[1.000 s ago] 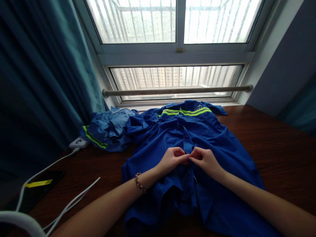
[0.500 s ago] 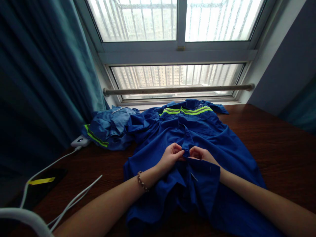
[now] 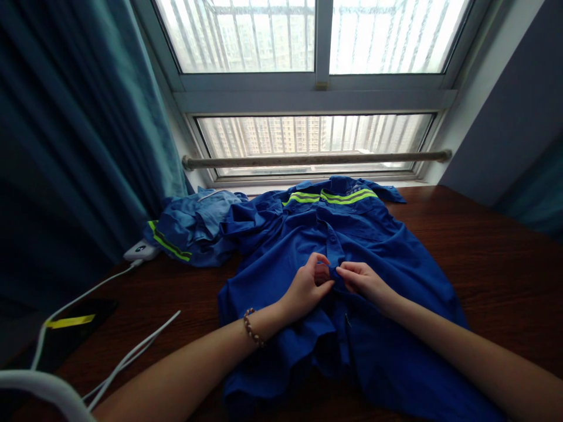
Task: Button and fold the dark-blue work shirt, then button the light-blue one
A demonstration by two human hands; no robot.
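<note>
A blue work jacket [image 3: 378, 246] with yellow-green and grey reflective bands lies spread out, its collar end toward the window. At the middle of its front, my right hand [image 3: 363, 281] pinches the button placket [image 3: 333, 243] between thumb and fingers. Against the other side of that placket, my left hand [image 3: 310, 284] has its fingers curled at the cloth, with a gap between thumb and forefinger. A round button shows on the strip above the hands. The cloth between my fingertips is partly hidden. Below my hands the lower front hangs in loose folds.
Another bunched blue garment [image 3: 193, 225] with a reflective band lies at the left. Beside it sits a white device [image 3: 141, 251] with a cable. White cables [image 3: 132, 354] and a dark flat item with a yellow strip [image 3: 70, 322] are nearer. A rail [image 3: 316, 160] crosses the window.
The jacket flap that stood folded up over my right wrist has dropped down. My left thumb and forefinger have spread apart, and my right hand now pinches in plain view.
</note>
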